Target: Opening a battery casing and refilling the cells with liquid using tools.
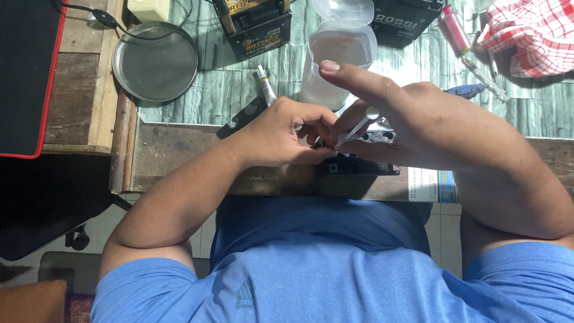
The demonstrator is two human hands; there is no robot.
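Off past your left knuckles sits the round metal dish (155,61), well clear of the action, with a small black battery (254,27) beyond it. Now your left hand (286,131): fingers curled together and pinched down on something small at the near edge of the black part (359,162) on the wooden bench (179,149). What exactly is in that pinch I cannot tell; your own fingertips hide it.

Just beyond those fingers, a slim white tube (265,85) lies near the knuckles. A backward nudge of the wrist could roll it.

Centre now: the thin white plastic stick (357,127) is clamped between the thumb and lower fingers of your right hand (412,122), index finger raised free, its tip touching the pinch point. Both hands crowd one spot, so you are working half blind; a slip there could drop the small piece under the bench edge.

Right behind that raised index finger stands the clear plastic jug (335,60) of liquid. Lift the hand carelessly and it could tip.

Further right lie the pink syringe (457,31) and checked cloth (529,36).
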